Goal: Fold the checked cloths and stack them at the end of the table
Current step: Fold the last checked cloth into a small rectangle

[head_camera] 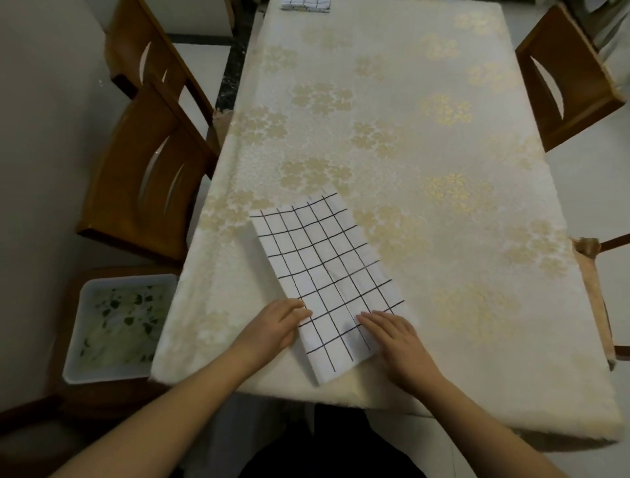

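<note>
**foldnoob:** so how far along is this? Taking the table (426, 143) as the landmark.

**linen_lurker:** Midway on this one, I'd say. At the table's near edge the checked cloth (324, 266) lies as a long strip, already folded lengthwise, running slantwise from that edge toward the middle. The left hand (272, 327) sits at its near-left edge, fingers close together with the tips on the fabric; can't tell if the thumb is tucked under. The right hand (395, 336) lies flat on the near-right part, fingers straight and slightly spread, pressing down.

**foldnoob:** and what's left?

**linen_lurker:** Probably the crosswise folds, then carrying it up. At the table's far end there's a folded checked stack (305, 4), mostly cut off, so at least one looks done.
</note>
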A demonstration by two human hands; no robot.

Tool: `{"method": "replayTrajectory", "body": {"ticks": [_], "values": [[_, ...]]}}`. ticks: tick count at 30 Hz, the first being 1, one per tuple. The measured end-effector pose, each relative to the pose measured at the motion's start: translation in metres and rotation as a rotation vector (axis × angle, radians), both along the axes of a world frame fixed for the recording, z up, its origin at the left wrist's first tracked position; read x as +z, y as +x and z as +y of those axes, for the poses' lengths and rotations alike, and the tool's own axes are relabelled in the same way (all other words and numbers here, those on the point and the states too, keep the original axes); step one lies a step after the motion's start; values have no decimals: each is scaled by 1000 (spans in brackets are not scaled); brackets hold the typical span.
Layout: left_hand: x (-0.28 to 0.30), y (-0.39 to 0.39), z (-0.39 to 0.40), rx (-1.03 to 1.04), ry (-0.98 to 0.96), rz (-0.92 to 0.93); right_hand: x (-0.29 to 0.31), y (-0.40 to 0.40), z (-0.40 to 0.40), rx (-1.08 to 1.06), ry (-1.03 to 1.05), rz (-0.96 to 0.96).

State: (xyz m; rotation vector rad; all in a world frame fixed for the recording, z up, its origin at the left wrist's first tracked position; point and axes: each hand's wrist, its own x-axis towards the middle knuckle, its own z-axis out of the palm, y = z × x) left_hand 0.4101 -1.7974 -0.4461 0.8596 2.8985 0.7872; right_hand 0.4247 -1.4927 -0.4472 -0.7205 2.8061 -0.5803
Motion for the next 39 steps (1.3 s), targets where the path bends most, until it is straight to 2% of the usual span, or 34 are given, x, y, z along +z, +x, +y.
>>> {"method": "replayTrajectory", "body": {"ticks": [5,8,11,14,16,19,22,26,29,36,39], "values": [[6,7,-2,200,-54,13,-2,22,-34,76,35,-28],[1,18,1,159,-77,47,2,27,-51,88,-12,-16],[-7,23,0,145,-27,80,5,29,-59,98,-23,-9],[-10,24,-6,216,89,74,9,28,-55,92,-2,22],[-6,27,-12,295,183,20,11,26,-49,111,51,41],[2,32,-22,480,273,-159,9,25,-42,125,141,64],[6,32,-33,582,371,-286,4,26,-42,16,154,118],[9,33,-46,594,463,-385,5,23,-40,-163,59,230],[9,34,-55,589,495,-415,11,19,-34,-145,-25,342],[9,32,-61,659,689,-492,46,16,-32,-15,-199,434],[17,25,-56,677,698,-531,63,14,-36,-58,-303,442]]}}
